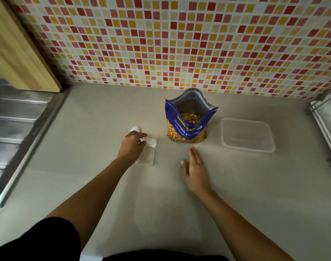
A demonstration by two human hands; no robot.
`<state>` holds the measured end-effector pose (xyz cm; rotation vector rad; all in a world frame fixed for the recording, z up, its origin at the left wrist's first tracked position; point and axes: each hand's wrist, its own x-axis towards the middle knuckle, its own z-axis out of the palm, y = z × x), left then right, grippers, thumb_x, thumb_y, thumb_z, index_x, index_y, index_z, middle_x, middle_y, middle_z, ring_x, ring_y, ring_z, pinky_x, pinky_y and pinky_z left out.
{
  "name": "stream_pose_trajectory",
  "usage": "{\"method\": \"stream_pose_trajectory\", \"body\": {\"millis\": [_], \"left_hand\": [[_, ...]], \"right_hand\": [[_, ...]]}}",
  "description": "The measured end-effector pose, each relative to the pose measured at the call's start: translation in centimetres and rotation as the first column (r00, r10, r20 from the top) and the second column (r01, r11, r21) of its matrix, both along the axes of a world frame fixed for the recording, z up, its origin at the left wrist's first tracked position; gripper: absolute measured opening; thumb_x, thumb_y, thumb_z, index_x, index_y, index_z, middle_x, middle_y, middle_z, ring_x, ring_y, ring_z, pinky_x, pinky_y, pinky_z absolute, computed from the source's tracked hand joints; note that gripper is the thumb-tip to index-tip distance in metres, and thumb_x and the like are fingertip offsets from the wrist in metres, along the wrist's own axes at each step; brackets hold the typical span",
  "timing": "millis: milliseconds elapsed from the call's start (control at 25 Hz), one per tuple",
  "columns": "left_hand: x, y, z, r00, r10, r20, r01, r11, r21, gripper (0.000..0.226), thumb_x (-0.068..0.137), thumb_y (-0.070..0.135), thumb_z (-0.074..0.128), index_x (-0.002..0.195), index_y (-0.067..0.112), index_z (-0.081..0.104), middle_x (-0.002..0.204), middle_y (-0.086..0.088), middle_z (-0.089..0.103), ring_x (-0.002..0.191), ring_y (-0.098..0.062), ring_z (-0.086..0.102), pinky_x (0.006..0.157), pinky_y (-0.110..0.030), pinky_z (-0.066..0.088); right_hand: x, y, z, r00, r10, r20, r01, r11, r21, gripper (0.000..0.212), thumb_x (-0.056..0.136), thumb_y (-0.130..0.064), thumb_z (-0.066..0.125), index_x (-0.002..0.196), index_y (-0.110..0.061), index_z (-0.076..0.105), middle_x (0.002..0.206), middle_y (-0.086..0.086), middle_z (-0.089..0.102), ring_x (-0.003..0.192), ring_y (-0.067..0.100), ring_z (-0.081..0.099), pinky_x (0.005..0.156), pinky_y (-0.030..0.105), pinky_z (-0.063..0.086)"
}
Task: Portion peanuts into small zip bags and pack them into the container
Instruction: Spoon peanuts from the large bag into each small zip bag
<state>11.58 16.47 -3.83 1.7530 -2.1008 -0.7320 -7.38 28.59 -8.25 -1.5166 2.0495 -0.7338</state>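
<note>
Left hand (132, 147): fingers (140, 135) released, loosely extended over the upper left corner of the zip bags; contact cannot be told through the blur.
Right hand (195, 172): flat, palm down, fingers straight and together, grasping nothing, low over the surface (236, 185).
Zip bags (148, 153): small clear stack, flat on the surface, partly under the left fingers.
White object (135, 128): small, rounded, just beyond the left fingertips.
Peanut bag (188, 122): blue, upright, mouth open, peanuts visible; beyond the right fingers, apart from them.
Container (247, 135): clear, rectangular, no lid; right of the peanut bag, well apart from the right fingers.
Wooden board (23, 53), sink drainboard (15, 119): far left of the left fingers.
</note>
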Motion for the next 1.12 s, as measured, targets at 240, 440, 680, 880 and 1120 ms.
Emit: {"method": "stream_pose_trajectory", "body": {"millis": [240, 440, 680, 880, 1120], "left_hand": [[-0.2, -0.5, -1.1, 0.889, -0.177, 0.421, 0.208, 0.978, -0.027, 0.042, 0.091, 0.024, 0.053, 0.132, 0.02, 0.051, 0.141, -0.004, 0.045, 0.13, -0.029, 0.036, 0.1, -0.042, 0.033], [0.2, 0.4, -2.0, 0.943, -0.112, 0.313, 0.177, 0.966, -0.188, 0.029, 0.082, 0.014, 0.063, 0.111, 0.013, 0.067, 0.127, -0.008, 0.06, 0.117, -0.034, 0.052, 0.087, -0.042, 0.037], [1.0, 0.1, -1.5, 0.954, -0.13, 0.269, 0.207, 0.936, -0.283, 0.01, 0.078, 0.009, 0.068, 0.088, 0.01, 0.071, 0.115, -0.009, 0.066, 0.103, -0.036, 0.059, 0.077, -0.041, 0.038], [1.8, -0.4, 2.8, 0.931, -0.161, 0.328, 0.234, 0.952, -0.196, 0.007, 0.081, 0.027, 0.062, 0.084, 0.024, 0.068, 0.096, 0.008, 0.067, 0.103, -0.022, 0.052, 0.078, -0.034, 0.029], [1.1, 1.5, 11.2, 0.857, -0.024, -0.515, 0.244, 0.899, 0.365, 0.009, 0.086, 0.003, 0.059, 0.082, 0.011, 0.06, 0.086, -0.005, 0.073, 0.075, -0.014, 0.067, 0.069, -0.022, 0.052]], "right_hand": [[0.9, 1.2, -1.9, 0.916, 0.21, -0.343, -0.17, 0.975, 0.145, 0.083, 0.081, -0.058, 0.004, 0.148, -0.009, 0.005, 0.158, 0.007, 0.0, 0.146, 0.019, -0.004, 0.114, 0.029, -0.009], [1.1, 1.4, -2.2, 0.903, 0.172, -0.394, -0.139, 0.984, 0.111, 0.079, 0.085, -0.056, 0.013, 0.147, -0.006, 0.015, 0.157, 0.009, 0.011, 0.146, 0.021, 0.007, 0.117, 0.031, -0.001], [1.0, 1.3, -1.9, 0.893, 0.199, -0.404, -0.153, 0.978, 0.145, 0.08, 0.084, -0.057, 0.008, 0.148, -0.008, 0.008, 0.158, 0.007, 0.005, 0.141, 0.016, -0.009, 0.114, 0.032, -0.007], [1.0, 1.1, -1.4, 0.922, 0.197, -0.334, -0.151, 0.976, 0.157, 0.086, 0.079, -0.06, 0.004, 0.148, -0.009, 0.009, 0.159, 0.007, 0.003, 0.146, 0.019, -0.002, 0.115, 0.03, -0.006], [3.7, -0.4, 6.9, 0.684, -0.049, 0.728, 0.063, 0.998, 0.008, 0.055, 0.082, -0.047, 0.059, 0.127, -0.019, 0.049, 0.124, -0.006, 0.058, 0.109, -0.009, 0.053, 0.093, 0.01, 0.039]]}}
